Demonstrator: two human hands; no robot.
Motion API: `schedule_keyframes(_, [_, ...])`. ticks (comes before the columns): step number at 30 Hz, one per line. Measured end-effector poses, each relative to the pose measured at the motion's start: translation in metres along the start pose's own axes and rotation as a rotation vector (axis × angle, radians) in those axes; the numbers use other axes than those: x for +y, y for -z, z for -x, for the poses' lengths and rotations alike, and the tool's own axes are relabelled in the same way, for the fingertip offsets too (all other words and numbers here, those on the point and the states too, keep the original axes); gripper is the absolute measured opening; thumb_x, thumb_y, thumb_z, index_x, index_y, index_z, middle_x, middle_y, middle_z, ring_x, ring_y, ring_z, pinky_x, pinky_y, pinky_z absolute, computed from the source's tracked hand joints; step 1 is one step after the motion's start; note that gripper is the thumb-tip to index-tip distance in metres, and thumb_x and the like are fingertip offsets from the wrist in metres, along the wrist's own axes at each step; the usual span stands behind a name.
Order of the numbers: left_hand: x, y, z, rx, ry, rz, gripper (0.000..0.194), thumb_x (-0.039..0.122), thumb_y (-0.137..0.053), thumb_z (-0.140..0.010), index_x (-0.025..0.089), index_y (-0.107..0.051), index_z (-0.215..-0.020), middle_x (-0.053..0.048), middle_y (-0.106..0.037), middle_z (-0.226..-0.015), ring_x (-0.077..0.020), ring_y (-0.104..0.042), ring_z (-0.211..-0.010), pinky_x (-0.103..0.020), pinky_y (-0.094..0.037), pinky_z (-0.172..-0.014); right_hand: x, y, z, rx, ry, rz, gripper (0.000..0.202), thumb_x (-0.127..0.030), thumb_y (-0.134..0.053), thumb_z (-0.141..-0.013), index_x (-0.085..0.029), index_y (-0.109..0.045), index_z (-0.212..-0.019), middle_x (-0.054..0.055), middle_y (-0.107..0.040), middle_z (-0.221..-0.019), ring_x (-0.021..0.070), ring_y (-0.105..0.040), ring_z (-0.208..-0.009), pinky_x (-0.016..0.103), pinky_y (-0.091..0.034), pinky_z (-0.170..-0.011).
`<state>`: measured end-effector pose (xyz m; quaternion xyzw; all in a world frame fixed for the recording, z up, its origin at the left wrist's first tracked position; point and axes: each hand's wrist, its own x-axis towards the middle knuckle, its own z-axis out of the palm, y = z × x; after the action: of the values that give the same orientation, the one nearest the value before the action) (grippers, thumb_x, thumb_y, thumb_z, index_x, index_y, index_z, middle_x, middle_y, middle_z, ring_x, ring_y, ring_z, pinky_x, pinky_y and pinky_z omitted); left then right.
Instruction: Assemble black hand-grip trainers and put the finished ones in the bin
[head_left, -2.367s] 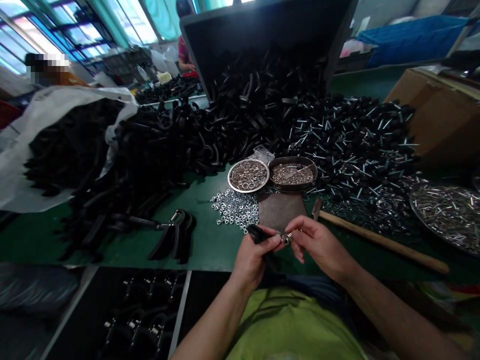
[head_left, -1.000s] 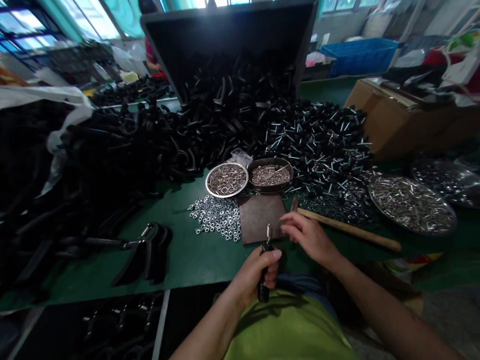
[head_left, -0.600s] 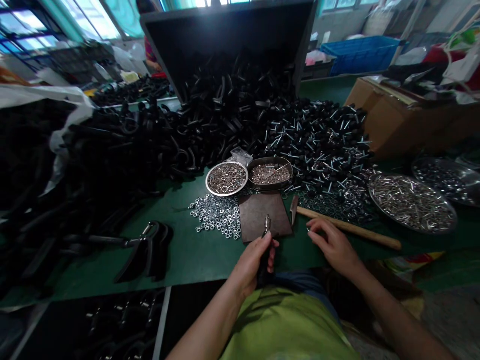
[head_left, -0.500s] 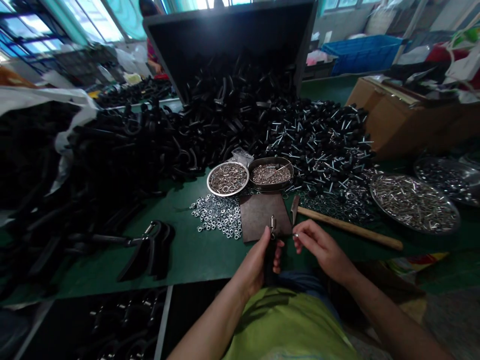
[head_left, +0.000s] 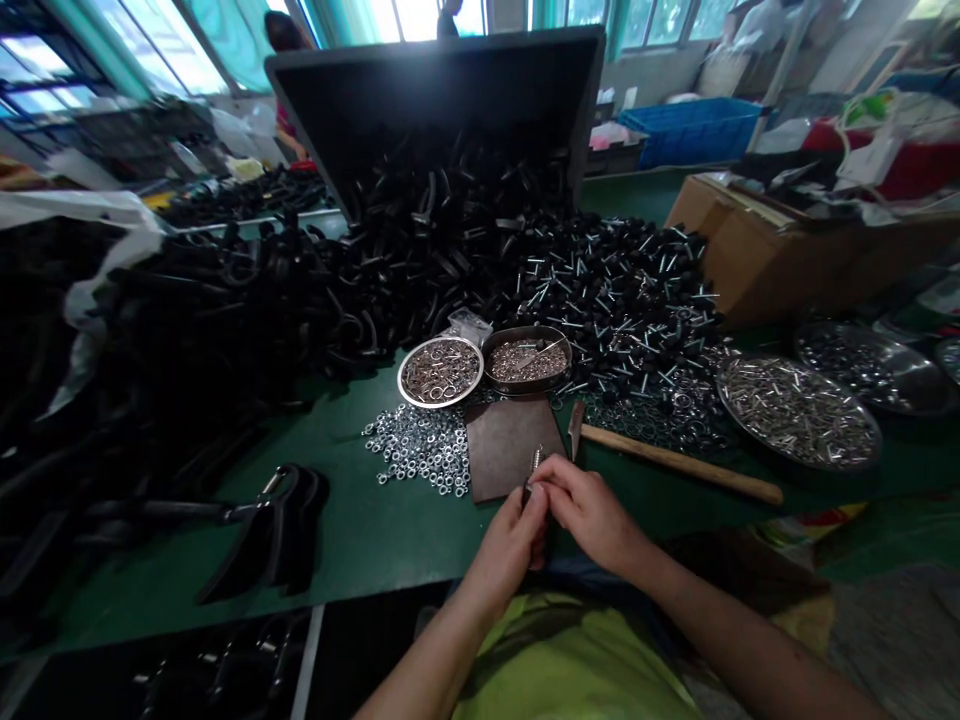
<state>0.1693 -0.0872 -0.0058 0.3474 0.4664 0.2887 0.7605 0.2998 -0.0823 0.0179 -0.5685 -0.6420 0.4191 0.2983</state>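
My left hand (head_left: 504,552) is closed round a dark part, which is mostly hidden by the fingers. A small metal spring (head_left: 537,457) sticks up from the top of that part. My right hand (head_left: 592,512) meets it there, its thumb and fingers pinched at the spring's base; whatever they hold is too small to make out. Both hands are just in front of a brown metal plate (head_left: 511,440). Left of the plate lies a heap of small shiny nuts (head_left: 427,445). A hammer (head_left: 679,463) with a wooden handle rests to the right.
Behind the plate stand a round dish (head_left: 403,385) and an oval tin (head_left: 529,388) of small metal parts. Black parts (head_left: 292,290) and bolts (head_left: 622,290) are heaped beyond. At the right are a tray of metal pins (head_left: 801,412) and a cardboard box (head_left: 739,250).
My right hand has moved left, from beside the plate's corner to the part in my left hand, and now touches it. The view has shifted slightly.
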Motion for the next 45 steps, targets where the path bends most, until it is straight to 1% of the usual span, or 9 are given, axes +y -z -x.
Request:
schedule_keyframes(4, [0.004,0.008,0.002,-0.073,0.092,0.053,0.046,0.061,-0.054,-0.076,0.015,-0.051,-0.083,0.006,-0.035,-0.062,-0.0037,-0.028,-0.047,-0.015,-0.017,-0.042,0.012,0.023,-0.016,-0.065,0.062,0.088,0.022,-0.029,-0.038,-0.091,-0.020,-0.057,-0.083,-0.004,-0.054,-0.056,0.0103,-0.053,-0.053,0.020,-0.037,-0.053])
schedule_keyframes(9, [0.006,0.017,-0.002,0.034,0.097,0.299,0.051,0.062,-0.056,-0.074,0.013,-0.054,-0.088,0.005,-0.038,-0.062,-0.0029,-0.029,-0.047,-0.014,-0.018,-0.041,0.044,0.075,-0.056,0.402,-0.090,0.836,0.025,-0.039,-0.048,-0.087,-0.019,-0.057,-0.100,0.010,-0.062,-0.099,0.0224,-0.059,-0.086,0.030,-0.041,-0.065])
schedule_keyframes(14, [0.011,0.024,-0.010,0.079,0.120,0.548,0.058,0.069,-0.047,-0.075,0.013,-0.056,-0.084,0.002,-0.046,-0.063,-0.0057,-0.037,-0.047,-0.016,-0.028,-0.040,0.061,0.097,-0.074,0.328,-0.258,1.044,0.025,-0.033,-0.044,-0.087,-0.018,-0.058,-0.102,0.012,-0.063,-0.095,0.0256,-0.061,-0.083,0.034,-0.043,-0.065])
schedule_keyframes(19, [0.020,0.031,-0.015,0.084,0.106,0.791,0.029,0.041,-0.052,-0.082,0.014,-0.053,-0.072,0.001,-0.046,-0.059,-0.0069,-0.041,-0.047,-0.018,-0.033,-0.044,0.037,0.084,-0.051,0.488,0.055,0.784,0.023,-0.023,-0.045,-0.084,-0.014,-0.060,-0.099,0.015,-0.058,-0.104,0.0269,-0.058,-0.095,0.037,-0.048,-0.075])
schedule_keyframes(24, [0.022,0.028,-0.015,0.104,-0.013,0.858,0.013,0.026,-0.054,-0.075,0.015,-0.054,-0.070,0.001,-0.049,-0.055,-0.0087,-0.043,-0.048,-0.021,-0.036,-0.047,-0.003,0.046,-0.012,0.242,0.327,0.149,0.017,-0.023,-0.051,-0.084,-0.022,-0.059,-0.099,0.009,-0.060,-0.107,0.0211,-0.058,-0.097,0.032,-0.053,-0.073])
schedule_keyframes(31, [0.020,0.015,-0.008,0.158,-0.062,0.835,0.010,0.020,-0.059,-0.069,0.012,-0.059,-0.074,0.001,-0.058,-0.063,-0.0074,-0.050,-0.051,-0.020,-0.041,-0.052,-0.016,0.004,-0.004,0.161,0.545,0.208,0.021,-0.012,-0.043,-0.086,-0.021,-0.059,-0.097,0.009,-0.062,-0.100,0.0191,-0.061,-0.095,0.034,-0.051,-0.080])
schedule_keyframes(34, [0.020,0.012,-0.005,0.159,-0.133,0.770,0.010,0.021,-0.061,-0.069,0.014,-0.056,-0.075,0.003,-0.055,-0.062,-0.0064,-0.047,-0.050,-0.019,-0.039,-0.053,-0.012,-0.004,-0.007,0.184,0.509,0.208,0.017,-0.018,-0.041,-0.088,-0.019,-0.058,-0.094,0.011,-0.063,-0.095,0.0196,-0.062,-0.091,0.033,-0.051,-0.078])
schedule_keyframes(39, [0.018,0.009,-0.002,0.200,-0.305,0.545,0.010,0.024,-0.060,-0.074,0.017,-0.053,-0.076,0.005,-0.050,-0.061,-0.0073,-0.045,-0.053,-0.020,-0.036,-0.053,-0.011,-0.007,-0.010,0.002,0.054,-0.044,0.025,-0.038,-0.035,-0.092,-0.020,-0.049,-0.103,-0.003,-0.059,-0.057,0.0131,-0.055,-0.044,0.025,-0.045,-0.046])
schedule_keyframes(45, [0.017,0.011,-0.002,0.269,-0.422,0.400,0.008,0.024,-0.057,-0.076,0.018,-0.053,-0.074,0.005,-0.048,-0.063,-0.0083,-0.043,-0.057,-0.021,-0.035,-0.057,-0.010,-0.006,-0.010,0.089,0.206,0.056,0.025,-0.034,-0.041,-0.090,-0.020,-0.052,-0.107,0.007,-0.067,-0.084,0.0185,-0.064,-0.077,0.032,-0.050,-0.071])
